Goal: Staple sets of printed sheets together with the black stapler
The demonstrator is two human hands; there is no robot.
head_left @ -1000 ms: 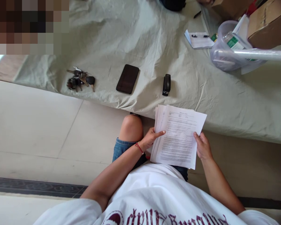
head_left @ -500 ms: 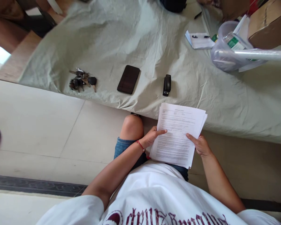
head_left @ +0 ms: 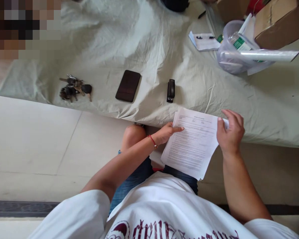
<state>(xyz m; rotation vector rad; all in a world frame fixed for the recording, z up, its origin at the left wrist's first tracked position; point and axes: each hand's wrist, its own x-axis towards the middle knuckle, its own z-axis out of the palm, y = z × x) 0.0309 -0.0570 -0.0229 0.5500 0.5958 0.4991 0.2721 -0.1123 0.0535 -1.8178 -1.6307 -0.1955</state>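
Observation:
A stack of printed white papers (head_left: 193,144) is held over my lap, just in front of the table edge. My left hand (head_left: 167,132) grips the stack's left edge with the thumb on top. At the stack's upper right corner, my right hand (head_left: 230,131) pinches the sheets, fingers curled over the top edge. A black stapler (head_left: 170,90) lies on the cloth a short way beyond the papers.
The table wears a pale green cloth (head_left: 151,43). On it lie a dark phone (head_left: 128,85), a bunch of keys (head_left: 73,89), a notepad with pens (head_left: 204,41), a clear plastic tub (head_left: 235,49) and cardboard boxes (head_left: 276,21). Tiled floor (head_left: 40,142) spreads to the left.
My right hand has slid from the stack's lower right side up to its top right corner. The fanned sheets are squared together and tilted further right. My view shifted slightly.

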